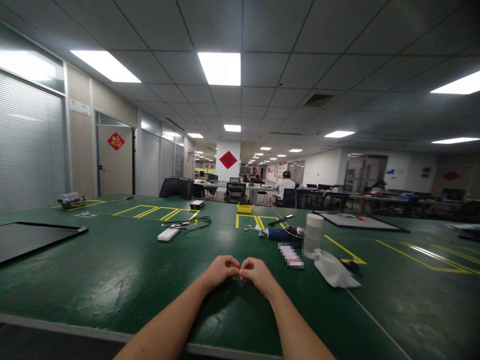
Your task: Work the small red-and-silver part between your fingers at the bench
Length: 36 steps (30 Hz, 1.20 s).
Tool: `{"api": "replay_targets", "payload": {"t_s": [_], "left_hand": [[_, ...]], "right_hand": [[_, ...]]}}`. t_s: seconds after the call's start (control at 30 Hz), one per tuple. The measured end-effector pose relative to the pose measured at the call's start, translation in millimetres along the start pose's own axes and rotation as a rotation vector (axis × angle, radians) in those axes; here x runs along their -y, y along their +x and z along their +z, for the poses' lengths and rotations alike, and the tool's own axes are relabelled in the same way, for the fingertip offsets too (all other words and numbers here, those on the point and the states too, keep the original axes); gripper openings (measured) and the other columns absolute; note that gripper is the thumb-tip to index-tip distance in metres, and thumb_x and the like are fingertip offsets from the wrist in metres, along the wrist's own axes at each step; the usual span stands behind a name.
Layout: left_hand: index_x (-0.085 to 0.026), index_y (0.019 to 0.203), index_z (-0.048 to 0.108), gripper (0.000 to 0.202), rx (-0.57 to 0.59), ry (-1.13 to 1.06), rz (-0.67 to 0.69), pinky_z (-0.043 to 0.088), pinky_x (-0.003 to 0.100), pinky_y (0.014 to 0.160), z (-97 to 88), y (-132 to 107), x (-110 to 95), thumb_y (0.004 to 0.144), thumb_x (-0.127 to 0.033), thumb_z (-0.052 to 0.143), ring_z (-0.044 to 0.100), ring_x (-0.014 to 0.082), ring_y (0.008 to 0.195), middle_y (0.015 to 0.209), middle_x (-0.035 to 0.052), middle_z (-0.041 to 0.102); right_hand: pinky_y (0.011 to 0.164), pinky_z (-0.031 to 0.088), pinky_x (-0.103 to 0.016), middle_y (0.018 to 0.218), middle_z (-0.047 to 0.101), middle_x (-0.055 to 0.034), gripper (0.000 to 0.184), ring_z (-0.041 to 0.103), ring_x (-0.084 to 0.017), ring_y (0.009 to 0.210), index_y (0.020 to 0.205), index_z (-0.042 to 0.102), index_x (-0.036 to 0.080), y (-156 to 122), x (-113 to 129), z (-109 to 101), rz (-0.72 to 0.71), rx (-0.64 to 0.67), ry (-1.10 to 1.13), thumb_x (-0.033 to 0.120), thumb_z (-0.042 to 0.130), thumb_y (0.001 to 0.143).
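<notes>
My left hand point(222, 270) and my right hand point(257, 274) meet above the green table point(112, 280), near its front edge. Both are closed in a pinch, fingertips touching or almost touching each other. Whatever sits between the fingers, if anything, is too small or hidden to make out. Right of my right hand lies a flat pinkish item point(290, 255), blurred out. Beyond it stand a tall translucent container with a pale lid point(313, 235) and a crumpled white bag point(333, 270).
A white power strip point(168, 233) with black cable point(195, 223) lies ahead to the left. Dark blue cloth roll point(276, 234), metal bowl point(295, 232) and yellow box point(244, 208) are farther back. Black trays point(37, 240) lie at the sides. A person point(284, 186) sits in the background.
</notes>
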<state>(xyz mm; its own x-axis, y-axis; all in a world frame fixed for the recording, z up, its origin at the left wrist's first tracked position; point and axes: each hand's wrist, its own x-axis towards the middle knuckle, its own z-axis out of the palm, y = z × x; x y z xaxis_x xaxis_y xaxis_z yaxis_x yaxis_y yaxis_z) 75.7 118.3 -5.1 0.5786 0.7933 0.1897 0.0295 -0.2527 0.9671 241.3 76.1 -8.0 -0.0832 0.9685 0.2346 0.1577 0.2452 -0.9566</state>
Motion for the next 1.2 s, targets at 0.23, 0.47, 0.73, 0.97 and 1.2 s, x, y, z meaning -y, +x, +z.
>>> {"api": "replay_targets", "payload": {"t_s": [0.23,0.47,0.73,0.97,1.2], "left_hand": [[-0.011,0.079,0.062,0.020,-0.005,-0.014,-0.013,0.038,0.021,0.055,2.0,-1,-4,0.060,-0.014,0.063,0.054,0.0104,0.056,0.065,0.0004,0.063],[-0.012,0.080,0.062,0.021,-0.010,0.012,-0.009,0.040,0.022,0.056,0.8,-2,-5,0.061,-0.020,0.065,0.054,0.0109,0.057,0.064,0.0003,0.062],[-0.010,0.081,0.064,0.023,0.084,-0.091,-0.001,0.040,0.022,0.056,-4.9,-4,-1,0.064,-0.024,0.068,0.054,0.0102,0.056,0.063,0.0011,0.063],[-0.011,0.092,0.060,0.038,0.261,-0.228,-0.088,0.042,0.022,0.055,-11.8,-7,-3,0.060,-0.025,0.076,0.055,0.0101,0.053,0.064,0.0006,0.062],[-0.012,0.103,0.056,0.050,0.319,-0.258,-0.100,0.042,0.020,0.053,-14.4,-6,0,0.058,-0.019,0.078,0.056,0.0089,0.053,0.066,-0.0002,0.063]], "right_hand": [[0.053,0.040,-0.022,0.057,0.059,0.0025,0.013,0.053,-0.011,0.053,0.074,0.060,0.015,-3,5,3,-0.002,0.019,0.028,0.018,0.066,0.062],[0.051,0.036,-0.021,0.055,0.056,0.0034,0.011,0.049,-0.009,0.052,0.070,0.061,0.014,-3,5,1,-0.033,-0.004,0.007,0.017,0.067,0.061],[0.051,0.038,-0.022,0.057,0.058,0.0026,0.015,0.051,-0.010,0.050,0.070,0.058,0.015,-1,-1,-1,-0.023,0.066,0.024,0.022,0.069,0.063],[0.053,0.037,-0.020,0.064,0.059,0.0047,0.029,0.053,-0.010,0.056,0.078,0.053,0.018,-5,0,-1,0.041,0.164,0.126,0.022,0.074,0.059],[0.054,0.034,-0.020,0.058,0.058,0.0039,0.020,0.051,-0.010,0.055,0.065,0.057,0.015,-10,8,-3,0.050,0.220,0.038,0.023,0.074,0.058]]}}
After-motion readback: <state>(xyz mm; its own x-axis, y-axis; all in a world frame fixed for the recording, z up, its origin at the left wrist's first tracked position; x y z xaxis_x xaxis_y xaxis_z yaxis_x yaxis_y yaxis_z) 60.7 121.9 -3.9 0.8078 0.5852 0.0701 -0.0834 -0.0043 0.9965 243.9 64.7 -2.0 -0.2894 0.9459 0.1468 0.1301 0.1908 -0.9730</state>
